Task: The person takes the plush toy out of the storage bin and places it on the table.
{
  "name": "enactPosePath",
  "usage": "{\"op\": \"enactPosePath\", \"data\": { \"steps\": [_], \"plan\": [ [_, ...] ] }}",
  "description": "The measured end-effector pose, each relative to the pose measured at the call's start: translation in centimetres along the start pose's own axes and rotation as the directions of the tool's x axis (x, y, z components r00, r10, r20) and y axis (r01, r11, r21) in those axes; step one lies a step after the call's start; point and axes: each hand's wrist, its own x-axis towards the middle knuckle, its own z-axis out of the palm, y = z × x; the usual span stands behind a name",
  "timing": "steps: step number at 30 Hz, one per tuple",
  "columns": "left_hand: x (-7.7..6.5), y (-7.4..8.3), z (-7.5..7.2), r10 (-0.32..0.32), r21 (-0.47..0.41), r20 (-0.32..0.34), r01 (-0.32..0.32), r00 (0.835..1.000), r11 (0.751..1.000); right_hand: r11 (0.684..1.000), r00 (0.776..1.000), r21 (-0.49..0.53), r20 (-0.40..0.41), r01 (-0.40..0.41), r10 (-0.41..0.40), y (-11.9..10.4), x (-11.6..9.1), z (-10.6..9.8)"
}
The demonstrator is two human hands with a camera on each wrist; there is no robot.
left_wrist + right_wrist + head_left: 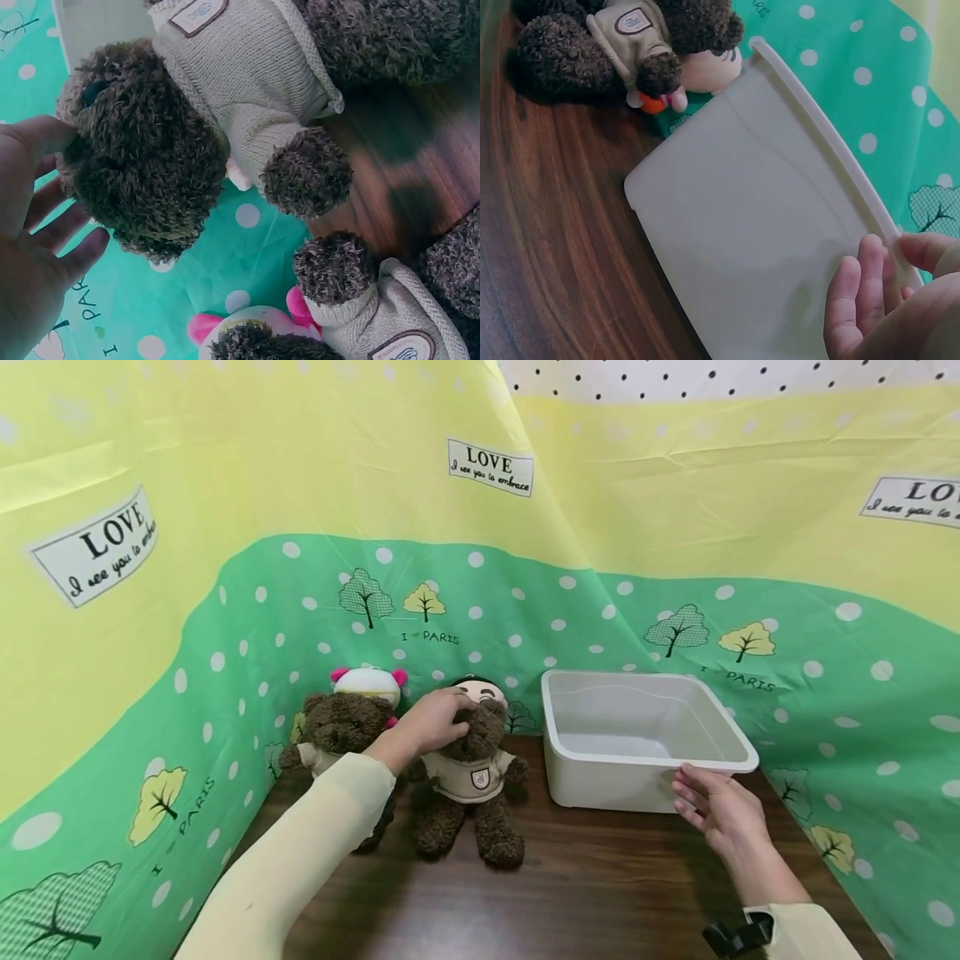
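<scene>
My left hand [429, 722] is at the head of a dark brown teddy bear [471, 781] in a beige sweater with a badge. In the left wrist view the thumb lies on the bear's face and the fingers reach behind its head. My right hand [723, 814] holds the front rim of a light grey plastic bin [615, 781] near its right corner, thumb over the rim and fingers against the outer wall. Behind the held bear, a doll with a pale face [480, 691] is partly hidden.
A second teddy bear [339, 724] sits to the left, partly behind my left arm. Behind it is a white plush toy with pink ears [369, 682]. The dark wooden table [570, 893] is enclosed by a green and yellow printed cloth [517, 602].
</scene>
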Motion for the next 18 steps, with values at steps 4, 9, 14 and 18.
{"op": "enactPosePath", "data": {
  "steps": [4,9,14,18],
  "plan": [
    [0.2,0.0,0.3,0.011,0.017,-0.023,-0.011,1.000,1.000,1.000,1.000,-0.018,-0.011,-0.006,0.006,0.0,-0.1,0.2],
    [0.2,-0.2,0.7,0.017,0.020,-0.053,-0.016,0.998,1.000,0.994,0.998,-0.105,0.060,0.007,0.000,0.4,-0.3,0.3],
    [-0.2,-0.1,1.0,0.012,-0.003,-0.058,-0.012,0.998,1.000,0.987,0.993,-0.158,0.114,0.030,-0.012,0.7,-0.7,0.5],
    [-0.9,-0.3,1.0,0.001,-0.055,-0.067,-0.004,0.998,0.998,0.985,0.990,-0.166,0.142,0.044,-0.020,0.7,-1.2,0.6]
  ]
}}
